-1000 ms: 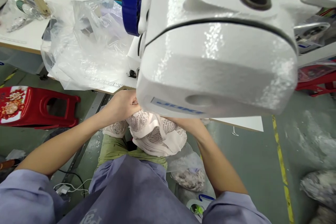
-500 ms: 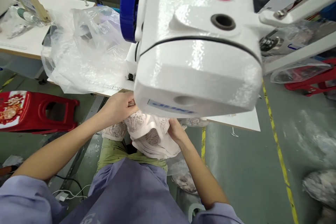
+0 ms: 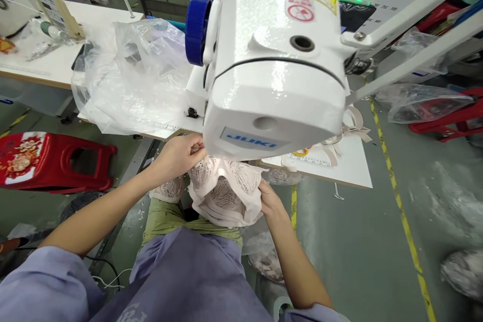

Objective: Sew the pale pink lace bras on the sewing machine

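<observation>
A pale pink lace bra point(image 3: 226, 193) hangs over the front edge of the sewing table, above my lap. My left hand point(image 3: 183, 153) is closed on its upper left part, just beside the sewing machine head point(image 3: 260, 105); the fingertips are partly hidden. At the bra's right side, my right hand point(image 3: 269, 196) grips the edge of the fabric between thumb and fingers. The machine head covers the needle area, so I cannot see it. Another lace cup point(image 3: 170, 189) lies over my left thigh.
Clear plastic bags point(image 3: 132, 80) cover the table left of the machine. Fabric straps point(image 3: 352, 126) and a ruler point(image 3: 313, 159) lie on its right end. A red stool point(image 3: 90, 161) stands at the left. Plastic-wrapped bundles point(image 3: 466, 271) sit on the floor at right.
My right hand has moved right and slightly down, spreading the bra's right side. My left hand keeps its hold. The camera view has shifted, showing more of the machine's top.
</observation>
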